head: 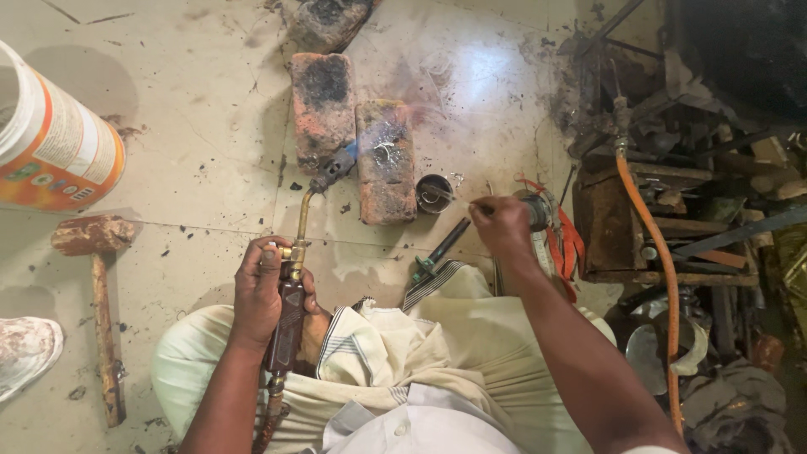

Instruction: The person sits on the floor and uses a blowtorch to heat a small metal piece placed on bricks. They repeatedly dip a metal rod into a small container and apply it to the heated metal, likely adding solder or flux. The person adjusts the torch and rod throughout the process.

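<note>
The left hand (262,290) is wrapped around the dark handle of a brass gas torch (296,252), whose nozzle points up and right at a scorched brick (386,161), with a faint blue flame at the tip. A second brick (322,105) lies touching the first along its left edge. The right hand (503,227) pinches a thin rod (450,198) whose far end reaches over a small metal cup (434,192) just beside the brick's right edge. Open tiled floor (202,151) spreads left, bounded by a white-and-orange bucket (52,139) and a wooden mallet (99,294). An orange hose (656,252) and cluttered scrap crowd the right side.
</note>
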`<action>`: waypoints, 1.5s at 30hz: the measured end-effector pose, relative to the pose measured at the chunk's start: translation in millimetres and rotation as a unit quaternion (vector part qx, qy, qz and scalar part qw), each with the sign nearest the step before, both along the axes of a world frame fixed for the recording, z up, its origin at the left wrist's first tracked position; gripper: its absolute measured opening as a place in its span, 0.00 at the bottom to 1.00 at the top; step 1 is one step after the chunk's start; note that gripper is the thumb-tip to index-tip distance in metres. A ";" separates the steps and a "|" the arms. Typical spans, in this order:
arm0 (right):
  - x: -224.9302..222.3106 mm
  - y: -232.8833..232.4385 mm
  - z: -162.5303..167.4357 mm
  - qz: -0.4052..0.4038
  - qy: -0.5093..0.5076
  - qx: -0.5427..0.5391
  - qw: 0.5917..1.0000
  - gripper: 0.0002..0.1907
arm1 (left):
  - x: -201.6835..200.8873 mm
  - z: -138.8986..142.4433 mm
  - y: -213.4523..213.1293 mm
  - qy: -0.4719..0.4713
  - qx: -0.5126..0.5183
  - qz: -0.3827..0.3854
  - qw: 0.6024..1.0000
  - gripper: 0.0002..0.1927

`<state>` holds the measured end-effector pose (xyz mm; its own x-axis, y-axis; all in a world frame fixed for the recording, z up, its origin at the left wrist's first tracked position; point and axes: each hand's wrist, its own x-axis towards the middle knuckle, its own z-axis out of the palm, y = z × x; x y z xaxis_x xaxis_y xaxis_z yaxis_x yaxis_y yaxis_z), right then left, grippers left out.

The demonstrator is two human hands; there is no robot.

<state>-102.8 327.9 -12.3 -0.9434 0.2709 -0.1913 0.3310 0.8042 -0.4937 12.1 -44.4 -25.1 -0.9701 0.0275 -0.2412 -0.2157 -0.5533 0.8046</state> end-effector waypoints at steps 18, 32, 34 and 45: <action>-50.1 -69.9 12.9 0.328 0.301 0.154 0.882 0.04 | 0.0 10.8 -1.4 0.003 0.020 0.015 1.000 0.20; -107.0 -47.7 30.8 0.406 0.220 0.106 0.881 0.05 | -0.2 9.8 -4.4 0.008 0.046 0.034 0.998 0.21; -111.3 -46.0 34.6 0.432 0.217 0.111 0.868 0.04 | -0.1 10.3 -4.5 0.005 0.040 0.041 0.998 0.22; -91.2 -49.2 31.7 0.267 0.122 0.035 0.955 0.06 | -2.0 10.3 -3.0 -0.003 0.028 0.039 0.999 0.22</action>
